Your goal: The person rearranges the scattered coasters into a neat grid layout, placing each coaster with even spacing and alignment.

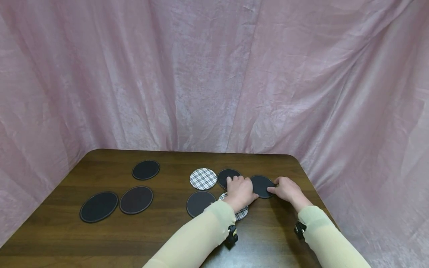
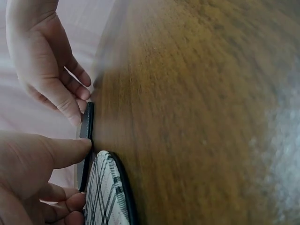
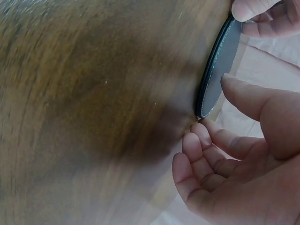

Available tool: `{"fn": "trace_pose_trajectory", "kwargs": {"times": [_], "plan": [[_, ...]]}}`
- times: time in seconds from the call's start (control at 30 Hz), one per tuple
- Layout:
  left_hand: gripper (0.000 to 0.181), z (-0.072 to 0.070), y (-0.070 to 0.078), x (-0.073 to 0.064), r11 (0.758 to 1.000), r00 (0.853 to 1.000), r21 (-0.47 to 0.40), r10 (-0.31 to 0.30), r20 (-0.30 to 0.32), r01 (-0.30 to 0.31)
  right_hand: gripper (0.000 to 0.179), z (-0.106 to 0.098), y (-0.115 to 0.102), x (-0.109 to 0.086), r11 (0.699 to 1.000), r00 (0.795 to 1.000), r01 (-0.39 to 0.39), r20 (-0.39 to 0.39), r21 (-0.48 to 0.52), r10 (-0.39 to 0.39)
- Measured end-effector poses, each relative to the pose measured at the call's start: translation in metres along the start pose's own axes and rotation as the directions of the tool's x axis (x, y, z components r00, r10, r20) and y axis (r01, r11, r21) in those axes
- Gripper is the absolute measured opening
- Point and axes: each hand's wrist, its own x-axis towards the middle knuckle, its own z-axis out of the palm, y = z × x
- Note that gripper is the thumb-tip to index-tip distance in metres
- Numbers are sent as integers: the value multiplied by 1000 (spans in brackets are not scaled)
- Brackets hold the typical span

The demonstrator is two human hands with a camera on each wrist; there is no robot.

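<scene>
The left grip (image 1: 239,191) and right grip (image 1: 287,189) pinch opposite sides of a dark coaster (image 1: 262,186) towards the far right corner of the desk (image 1: 167,234); it looks light, fairly stiff, hardly fragile, so its stitched rim (image 3: 211,63) should hold best

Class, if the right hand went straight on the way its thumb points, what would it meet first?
The dark round coaster, which the right hand seems to pinch at its edge; beyond it, roughly in line, the left hand, though depth is unclear.
</scene>
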Motion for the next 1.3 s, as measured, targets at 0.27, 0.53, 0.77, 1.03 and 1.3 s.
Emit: {"fn": "trace_pose_trajectory", "kwargs": {"times": [0.27,0.53,0.77,1.03,1.3], "plan": [[59,-1,2,0,1000,1000,14,-10,-8,10,77,7,9,8,999,999,-32,4,36,32],[56,-4,4,-1,1000,1000,1,-5,15,5,60,-14,-18,-20,997,998,-69,2,43,69],[50,-13,4,-6,1000,1000,-30,3,1,-3,41,-5,2,-17,994,995,-46,-82,99,54],[48,-16,5,-9,995,1000,-103,6,23,-4,30,-54,-65,-85,917,991,-112,-23,382,131],[57,-22,12,-8,992,1000,-124,10,8,-9,26,-63,-83,-101,820,986,-135,-4,556,165]]}}
